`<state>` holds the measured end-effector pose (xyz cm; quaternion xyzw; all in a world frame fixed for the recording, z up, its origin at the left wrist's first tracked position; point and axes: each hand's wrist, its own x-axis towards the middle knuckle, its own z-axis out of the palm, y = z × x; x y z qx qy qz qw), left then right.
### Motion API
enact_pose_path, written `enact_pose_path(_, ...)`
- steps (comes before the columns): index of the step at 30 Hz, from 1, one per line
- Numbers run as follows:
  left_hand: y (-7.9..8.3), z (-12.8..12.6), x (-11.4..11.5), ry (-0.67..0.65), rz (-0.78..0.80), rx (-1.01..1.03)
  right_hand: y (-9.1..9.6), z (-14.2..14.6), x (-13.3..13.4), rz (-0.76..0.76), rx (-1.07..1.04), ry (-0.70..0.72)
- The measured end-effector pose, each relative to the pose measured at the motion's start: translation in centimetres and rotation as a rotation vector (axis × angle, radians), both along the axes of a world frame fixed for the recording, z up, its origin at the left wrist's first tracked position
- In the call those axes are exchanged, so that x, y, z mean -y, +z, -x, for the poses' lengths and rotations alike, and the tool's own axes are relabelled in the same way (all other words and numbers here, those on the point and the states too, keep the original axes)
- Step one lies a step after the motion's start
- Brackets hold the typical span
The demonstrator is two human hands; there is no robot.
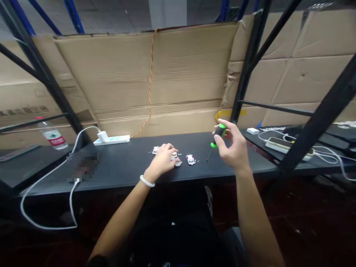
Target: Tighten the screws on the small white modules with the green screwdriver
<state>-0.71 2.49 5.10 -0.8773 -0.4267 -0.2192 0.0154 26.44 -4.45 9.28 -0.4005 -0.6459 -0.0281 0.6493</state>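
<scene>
Right fingers around screwdriver; bottle label illegible

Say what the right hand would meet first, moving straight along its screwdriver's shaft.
Probably the black tabletop: the green-and-black screwdriver in the right hand points down toward it. Whether the tip already touches is unclear from this view.
</scene>
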Motion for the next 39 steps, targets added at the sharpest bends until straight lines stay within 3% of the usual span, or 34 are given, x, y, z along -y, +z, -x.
enact_pose_path(6,-1.9,2.1,1.1,-0.059,0.045,-0.103,-0.1,1.0,-0.3,0.01,0.017,0.028)
enact_pose_path(10,-2.5,2.5,2.1,-0.102,0.058,-0.033,-0.1,1.4,-0.2,0.019,0.03,0.05)
enact_pose_path(18,-2.6,4.2,4.5,-0.189,0.093,0.078,-0.1,1.7,-0.1,0.025,0.039,0.069)
enact_pose_path(24,-2.3,4.2,4.1,-0.237,0.154,0.107,-0.3,2.0,-0.3,0.03,0.06,0.082)
enact_pose_path(32,-0.6,2.7,3.2,-0.224,0.176,0.103,-0.2,1.8,-0.1,0.028,0.05,0.085)
enact_pose_path(35,0.7,0.5,1.9,-0.172,0.125,0.04,-0.2,1.8,-0.2,0.024,0.055,0.087)
enact_pose_path(39,1.9,-3.2,0.1,-0.099,0.179,-0.21,-0.2,1.9,-0.2,0.029,0.065,0.087)
